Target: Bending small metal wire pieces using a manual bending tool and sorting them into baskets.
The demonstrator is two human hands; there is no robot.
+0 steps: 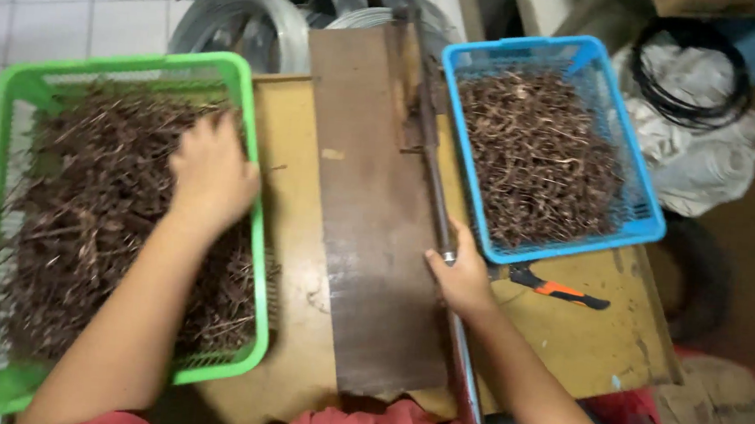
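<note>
Twigs (108, 218), thin, dry and dark brown, are seen in the head view heaped in a tangled mass inside a green basket (250, 121) at nine o'clock on a wooden table (583, 336). The left hand (212, 175) is laid palm-down on top of this heap, its fingers curled down into the strands; whether any are actually gripped cannot be told. A second, shorter-cut pile of the same brown material (534, 157) is held in a blue basket (643, 201) at two o'clock. Between the baskets a dark board (368, 220) is laid, with a long metal lever bar (431, 153) run along its right edge. The right hand (460, 277) is clenched around this bar at five o'clock. Just beside it, an orange-handled tool (560, 292) is laid on the table.
</note>
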